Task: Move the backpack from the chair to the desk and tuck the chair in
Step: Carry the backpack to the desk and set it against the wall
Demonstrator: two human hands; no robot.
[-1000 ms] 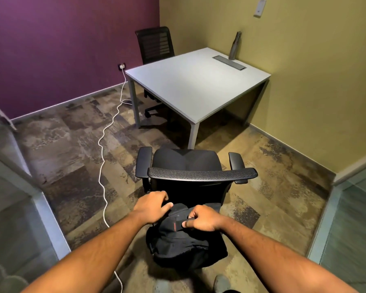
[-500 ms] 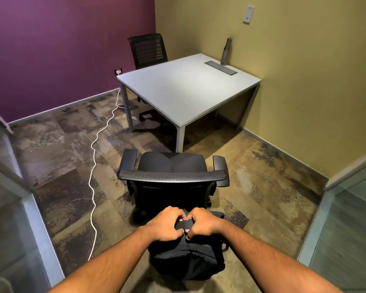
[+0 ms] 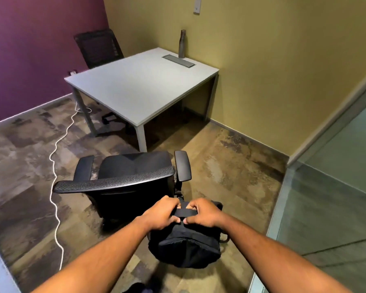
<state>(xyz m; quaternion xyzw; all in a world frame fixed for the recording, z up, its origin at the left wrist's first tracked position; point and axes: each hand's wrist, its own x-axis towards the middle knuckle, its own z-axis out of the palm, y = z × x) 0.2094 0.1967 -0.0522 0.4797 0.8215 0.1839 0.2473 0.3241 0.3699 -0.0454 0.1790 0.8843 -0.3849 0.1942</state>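
A black backpack (image 3: 186,248) hangs in the air in front of me, behind and to the right of the black office chair (image 3: 131,176). My left hand (image 3: 161,214) and my right hand (image 3: 201,214) both grip its top handle, side by side. The chair's seat is bare, and its backrest faces me. It stands on the carpet a short way out from the near corner of the white desk (image 3: 140,87).
A grey bottle (image 3: 182,43) and a cable tray lid (image 3: 179,60) sit at the desk's far edge by the yellow wall. A second black chair (image 3: 98,47) stands behind the desk. A white cable (image 3: 55,187) snakes across the floor left. A glass partition (image 3: 330,208) stands at right.
Both hands have closed together on the backpack's handle and carried it to the right of the chair. My view has shifted right, so chair and desk now sit further left.
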